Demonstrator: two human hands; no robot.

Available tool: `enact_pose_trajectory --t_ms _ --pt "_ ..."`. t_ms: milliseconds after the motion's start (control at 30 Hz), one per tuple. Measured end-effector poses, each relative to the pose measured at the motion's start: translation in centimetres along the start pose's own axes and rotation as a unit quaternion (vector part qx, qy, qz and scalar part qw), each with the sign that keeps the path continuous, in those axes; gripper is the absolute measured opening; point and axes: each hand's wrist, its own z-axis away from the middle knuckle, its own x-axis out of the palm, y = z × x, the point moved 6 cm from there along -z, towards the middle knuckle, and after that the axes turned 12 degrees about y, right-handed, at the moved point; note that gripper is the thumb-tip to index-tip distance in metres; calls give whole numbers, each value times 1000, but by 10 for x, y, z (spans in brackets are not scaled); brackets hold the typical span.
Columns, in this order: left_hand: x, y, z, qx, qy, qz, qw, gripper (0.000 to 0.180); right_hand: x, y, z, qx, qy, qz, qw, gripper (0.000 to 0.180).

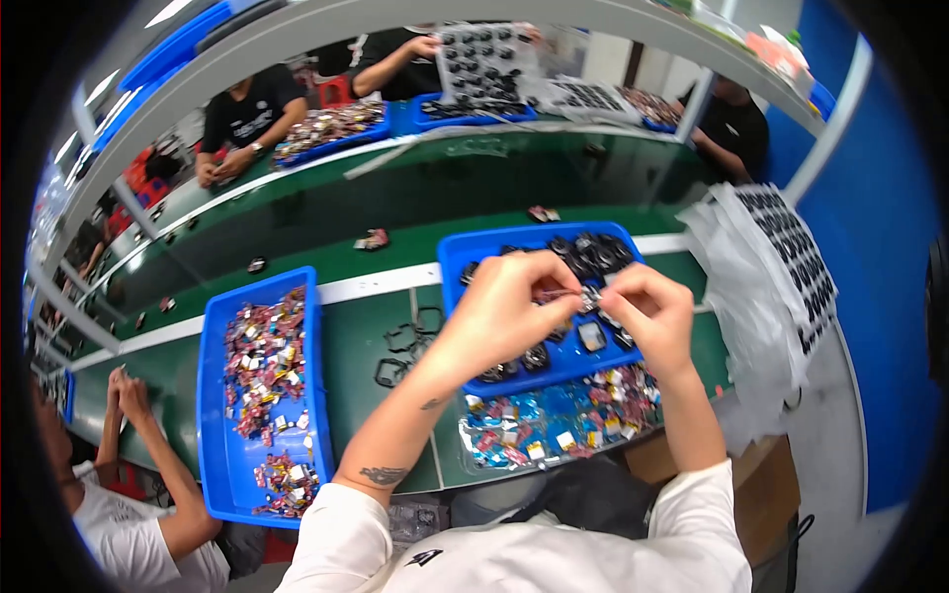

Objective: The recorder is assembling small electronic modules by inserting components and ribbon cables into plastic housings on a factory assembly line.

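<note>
Foil packet (576, 296) lengthwise left-right (pinched at both ends) between left hand (511, 299) and right hand (650, 308).

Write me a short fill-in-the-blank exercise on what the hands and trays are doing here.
The left hand and right hand pinch one small silvery part above a ____ plastic tray of dark round pieces.
The long blue tray of colourful small packets lies to the person's ____.
The worktop is ____.

Missing words: blue; left; green

Long green workbench (376, 346), blue wall (890, 247)
</note>
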Motion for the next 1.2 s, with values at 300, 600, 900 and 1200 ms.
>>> enact_pose_trajectory --t_ms 300,600,900,1200 --pt "17 -9 1 -89 -84 32 992 18 -10 20 8 82 -23 -138 987 10" --pt "27 -20 -1 -111 -65 103 986 15 -3 44 11 255 -51 -279 924 17" --pt "18 -22 -6 -122 12 110 986 12 4 42 -9 214 -76 -218 949 18" --pt "16 -13 -9 -93 70 93 989 15 -4 29 -28 143 -136 -202 959 11"
